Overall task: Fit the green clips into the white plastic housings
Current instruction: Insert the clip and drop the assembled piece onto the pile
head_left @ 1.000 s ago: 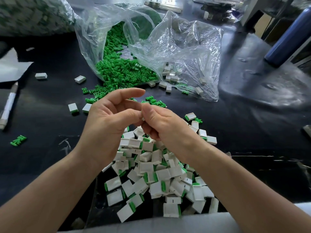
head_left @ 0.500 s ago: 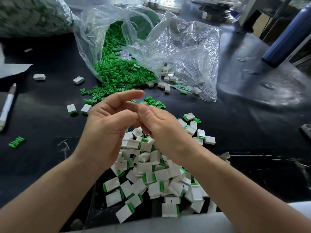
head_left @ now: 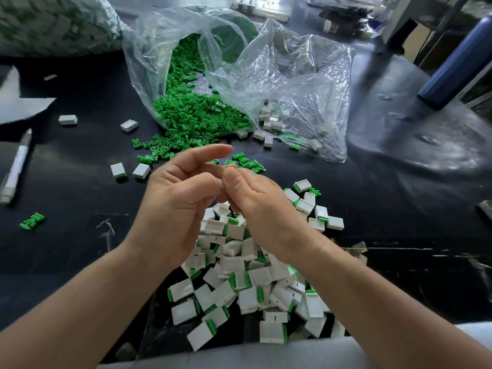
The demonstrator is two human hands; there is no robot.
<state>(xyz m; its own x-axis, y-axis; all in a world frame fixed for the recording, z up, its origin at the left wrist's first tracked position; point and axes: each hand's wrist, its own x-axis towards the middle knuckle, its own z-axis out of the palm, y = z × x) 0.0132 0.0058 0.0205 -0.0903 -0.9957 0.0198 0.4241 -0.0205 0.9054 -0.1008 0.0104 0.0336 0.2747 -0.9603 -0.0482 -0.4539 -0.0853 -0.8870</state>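
Head view. The black table (head_left: 66, 198) is carrying everything.

- A clear bag (head_left: 149, 57) is lying on its side toward the far edge, mouth facing the person. Green clips (head_left: 197, 115) are spilling out of it onto the table, and a few strays are lying just beyond the fingertips.
- A second bag (head_left: 306, 83) is lying touching it on the right, holding a few white housings (head_left: 271, 125) at its mouth.
- A pile (head_left: 247, 283) of housings with green showing at their ends is sitting at the near edge, directly under the hands. The wrists are covering its top.
- Two housings (head_left: 141, 170) are lying left of the hands, and two more (head_left: 129, 125) further out.
- A pen (head_left: 16, 169) is lying at the left edge, with white paper (head_left: 16, 102) beyond it. One clip (head_left: 32, 221) is sitting alone, nearer than the pen.
- A big bag (head_left: 53, 22) is filling the far-left corner. A blue cylinder (head_left: 458, 54) is leaning at the far right.

Hands:
- The left hand (head_left: 175, 209) is hovering above the pile with the index finger stretched out, the other fingers curling in and the thumb bending toward the right hand.
- The right hand (head_left: 255, 209) is curling its fingers under, with its thumb tip pressing against the left hand's fingers.
- The two hands are touching at the fingertips.
- Whatever is between them is hidden, so I cannot tell if either hand is pinching a clip or a housing.
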